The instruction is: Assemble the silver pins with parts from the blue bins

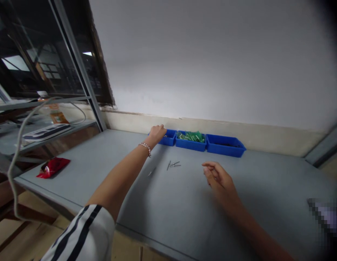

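Note:
My left hand (157, 133), with a bead bracelet at its wrist, reaches over the left blue bin (170, 142). Its fingers are bent closed at the bin, and whatever they grip is hidden. Small shiny pieces show in that bin beside the hand. My right hand (218, 177) hovers above the table at right of centre, fingers curled with thumb and index close together; I cannot make out anything between them. Several thin metal pins (174, 165) lie on the table between the hands, and a slim pale piece (151, 172) lies left of them.
The middle blue bin (190, 145) holds green packets (192, 136); the right blue bin (225, 149) holds dark pieces. A red wrapper (53, 167) lies at the table's left. On the side shelf are a power strip (47, 132) and a drink bottle (57, 114); a white cable hangs there.

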A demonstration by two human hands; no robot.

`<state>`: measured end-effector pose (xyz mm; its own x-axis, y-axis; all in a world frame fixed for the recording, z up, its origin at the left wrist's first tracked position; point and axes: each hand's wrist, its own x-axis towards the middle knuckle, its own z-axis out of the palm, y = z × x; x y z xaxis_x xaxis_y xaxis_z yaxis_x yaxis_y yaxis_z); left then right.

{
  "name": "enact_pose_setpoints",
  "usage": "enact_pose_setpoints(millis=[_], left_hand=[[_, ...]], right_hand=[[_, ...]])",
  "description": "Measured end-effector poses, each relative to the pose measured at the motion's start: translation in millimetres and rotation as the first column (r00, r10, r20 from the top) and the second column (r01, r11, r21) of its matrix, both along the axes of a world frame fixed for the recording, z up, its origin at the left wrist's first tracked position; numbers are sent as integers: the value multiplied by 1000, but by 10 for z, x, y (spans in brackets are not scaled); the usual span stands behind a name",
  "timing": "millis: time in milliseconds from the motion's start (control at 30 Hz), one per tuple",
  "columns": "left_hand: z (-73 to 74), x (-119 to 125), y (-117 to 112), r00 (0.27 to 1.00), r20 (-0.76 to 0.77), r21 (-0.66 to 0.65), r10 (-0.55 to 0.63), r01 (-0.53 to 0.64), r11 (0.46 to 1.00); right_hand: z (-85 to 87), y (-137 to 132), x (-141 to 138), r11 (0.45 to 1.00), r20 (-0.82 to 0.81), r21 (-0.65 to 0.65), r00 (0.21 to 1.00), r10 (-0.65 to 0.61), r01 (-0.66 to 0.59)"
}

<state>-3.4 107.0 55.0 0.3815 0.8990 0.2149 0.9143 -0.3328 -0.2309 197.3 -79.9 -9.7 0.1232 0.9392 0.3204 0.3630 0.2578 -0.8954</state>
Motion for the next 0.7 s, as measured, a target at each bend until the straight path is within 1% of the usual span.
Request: enact_pose_setpoints(millis=[100, 167, 233, 333, 400, 433, 467, 500, 533, 600, 700], left_hand=[[-20, -31, 28, 1000, 1, -62, 14, -14, 998], [-11, -53, -2, 999, 20, -63, 39, -38, 997], [-2, -88, -92, 996, 50, -40, 76, -74, 996], [-16, -193, -351, 988, 83, -46, 130, -126, 991], [-46, -296, -585, 989, 73, -127, 128, -118, 985], [-63, -348, -707, 993, 61, -202, 106, -92, 975], [-82, -395, -825, 995, 57, -323, 80, -58, 945], [-101, -434, -932, 995, 64, -395, 72, -41, 918], [-122, -461, -1022, 996, 58, -427, 67, -36, 904], [-165, -487, -1137, 997, 52, -481, 59, -27, 877], [-240, -485, -1149, 996, 64, -535, 66, -21, 844]], right_hand=[[6, -3, -2, 1000, 6, 1, 1000, -3, 3], [10, -4, -1, 1000, 9, 6, 1000, -7, 7], [13, -6, -1, 1000, 16, 10, 1000, -9, 9], [15, -15, -9, 1000, 31, 21, 1000, -3, 3], [15, -23, -21, 1000, 58, 24, 998, 6, -7], [14, -28, -27, 1000, 76, 26, 997, 11, -13], [13, -32, -33, 999, 97, 29, 995, 16, -19], [11, -35, -39, 999, 117, 34, 993, 20, -24], [9, -38, -43, 999, 132, 43, 991, 22, -28], [5, -39, -47, 998, 149, 61, 989, 19, -28], [2, -33, -40, 997, 159, 72, 987, -1, -10]])
